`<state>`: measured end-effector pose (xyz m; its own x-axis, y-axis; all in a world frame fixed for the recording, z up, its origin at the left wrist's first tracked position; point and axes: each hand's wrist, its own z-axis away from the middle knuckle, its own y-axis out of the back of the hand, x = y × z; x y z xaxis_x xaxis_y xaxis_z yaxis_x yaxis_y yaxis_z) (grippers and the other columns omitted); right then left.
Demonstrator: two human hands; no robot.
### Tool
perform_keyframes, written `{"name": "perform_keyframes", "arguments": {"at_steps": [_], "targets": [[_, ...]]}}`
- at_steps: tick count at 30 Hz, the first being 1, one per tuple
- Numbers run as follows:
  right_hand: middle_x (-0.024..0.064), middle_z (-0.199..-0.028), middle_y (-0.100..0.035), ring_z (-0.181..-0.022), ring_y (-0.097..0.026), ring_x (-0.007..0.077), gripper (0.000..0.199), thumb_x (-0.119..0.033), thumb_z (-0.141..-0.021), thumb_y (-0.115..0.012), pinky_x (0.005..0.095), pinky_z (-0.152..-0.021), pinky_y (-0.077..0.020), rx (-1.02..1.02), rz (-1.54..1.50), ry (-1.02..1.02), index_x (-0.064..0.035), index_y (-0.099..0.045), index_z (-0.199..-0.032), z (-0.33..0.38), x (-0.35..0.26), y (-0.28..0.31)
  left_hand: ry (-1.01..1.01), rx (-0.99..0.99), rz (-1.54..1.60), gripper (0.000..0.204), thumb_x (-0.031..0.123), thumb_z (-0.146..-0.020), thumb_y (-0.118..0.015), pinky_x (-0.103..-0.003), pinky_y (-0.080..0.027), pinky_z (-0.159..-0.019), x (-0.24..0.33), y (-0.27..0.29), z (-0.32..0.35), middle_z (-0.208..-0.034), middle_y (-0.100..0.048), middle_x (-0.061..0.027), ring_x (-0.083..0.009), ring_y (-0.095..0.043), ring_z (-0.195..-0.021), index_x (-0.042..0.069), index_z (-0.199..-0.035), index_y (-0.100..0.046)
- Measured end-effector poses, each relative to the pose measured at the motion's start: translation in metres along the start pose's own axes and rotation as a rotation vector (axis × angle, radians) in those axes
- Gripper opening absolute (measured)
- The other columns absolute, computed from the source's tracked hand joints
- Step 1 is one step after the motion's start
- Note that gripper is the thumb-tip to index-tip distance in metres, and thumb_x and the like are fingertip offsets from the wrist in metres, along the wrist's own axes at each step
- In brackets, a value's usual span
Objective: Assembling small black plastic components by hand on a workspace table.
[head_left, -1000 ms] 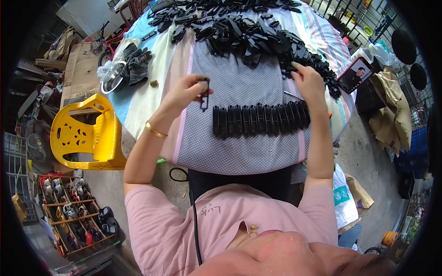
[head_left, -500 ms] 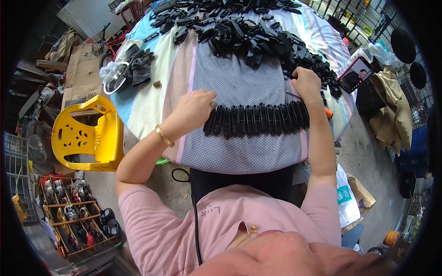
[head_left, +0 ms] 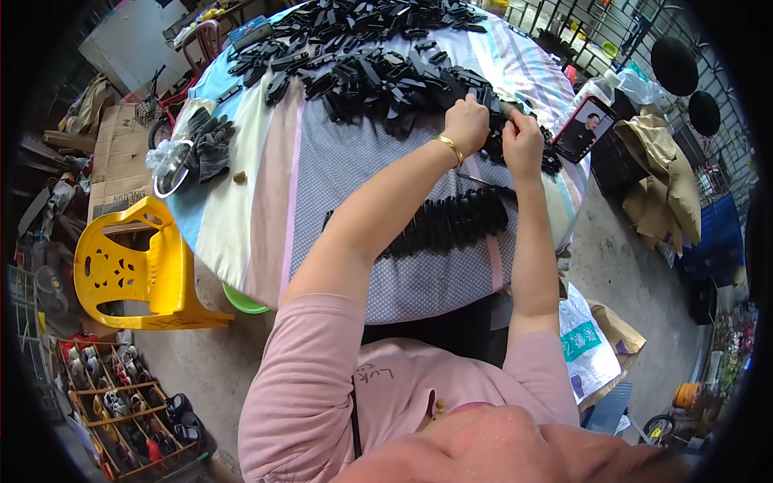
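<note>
On cloth-covered round table (head_left: 266, 209), outdoor workshop, yellow plastic chair (head_left: 133, 270) beside: left hand (head_left: 467, 122) and right hand (head_left: 523, 145) both pinch black plastic part (head_left: 498, 106) by pile (head_left: 386, 56).

1. The left forearm (head_left: 378, 213) covers the middle of the row of black parts (head_left: 451, 225) on the counter (head_left: 354, 161).
2. The fingers (head_left: 481, 101) of both hands are curled; what they pinch is too small to tell.
3. The far pile of black parts (head_left: 378, 32) runs off the top edge.
</note>
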<state>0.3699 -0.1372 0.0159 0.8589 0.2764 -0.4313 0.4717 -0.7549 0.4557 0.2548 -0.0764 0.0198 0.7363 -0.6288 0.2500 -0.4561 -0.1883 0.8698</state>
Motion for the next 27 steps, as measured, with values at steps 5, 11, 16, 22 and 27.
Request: {"name": "perform_keyframes", "arguments": {"at_steps": [5,11,16,22,27], "targets": [[0.0063,-0.073,-0.062,-0.061,-0.059,0.0117,0.014,-0.006,-0.083,-0.057,0.0258,-0.057,-0.048,-0.023,-0.155,-0.151,0.0006,-0.059,-0.095,0.0,0.007,-0.002,0.173,-0.107,0.177,0.024,0.022,-0.069,-0.062,-0.034,-0.051,-0.063,-0.015,0.029,0.003,-0.063,-0.063,-0.0143,-0.0268,-0.064,-0.064,-0.003,-0.07,-0.064],[0.0037,-0.077,-0.064,-0.065,-0.058,0.0072,0.014,-0.005,-0.084,-0.059,0.0207,-0.059,-0.048,-0.176,-0.551,-0.202,0.0019,-0.059,-0.096,0.007,-0.056,0.004,0.763,-0.519,1.399,0.026,0.018,-0.089,-0.052,-0.022,-0.048,-0.055,-0.06,0.1,0.065,-0.08,-0.059,-0.004,-0.0104,-0.055,-0.062,0.006,-0.111,-0.055],[0.0049,-0.076,-0.064,-0.067,-0.06,0.0088,0.015,-0.003,-0.079,-0.065,0.0211,-0.062,-0.049,-0.199,-0.664,-0.056,0.0018,-0.062,-0.093,0.023,-0.117,0.012,0.624,-0.576,1.783,0.044,0.014,-0.09,-0.05,-0.025,-0.05,-0.062,-0.053,0.136,0.138,-0.091,-0.058,-0.007,-0.0106,-0.057,-0.07,0.01,-0.132,-0.036],[0.0064,-0.072,-0.062,-0.064,-0.061,0.0121,0.011,0.0,-0.072,-0.069,0.0231,-0.057,-0.049,-0.095,-0.578,0.108,0.0012,-0.062,-0.081,0.032,-0.14,0.011,0.435,-0.445,1.785,0.055,0.015,-0.091,-0.049,-0.025,-0.048,-0.065,-0.049,0.138,0.171,-0.096,-0.057,-0.0097,-0.0118,-0.055,-0.071,0.018,-0.14,-0.023],[0.0102,-0.07,-0.059,-0.058,-0.06,0.0204,0.013,0.002,-0.068,-0.069,0.026,-0.053,-0.0481,-0.098,-0.445,0.282,0.0011,-0.061,-0.078,0.031,-0.142,0.012,0.443,-0.353,1.632,0.057,0.01,-0.089,-0.048,-0.021,-0.047,-0.066,-0.045,0.137,0.175,-0.088,-0.054,-0.0018,-0.0077,-0.053,-0.072,0.016,-0.139,-0.023]]}}
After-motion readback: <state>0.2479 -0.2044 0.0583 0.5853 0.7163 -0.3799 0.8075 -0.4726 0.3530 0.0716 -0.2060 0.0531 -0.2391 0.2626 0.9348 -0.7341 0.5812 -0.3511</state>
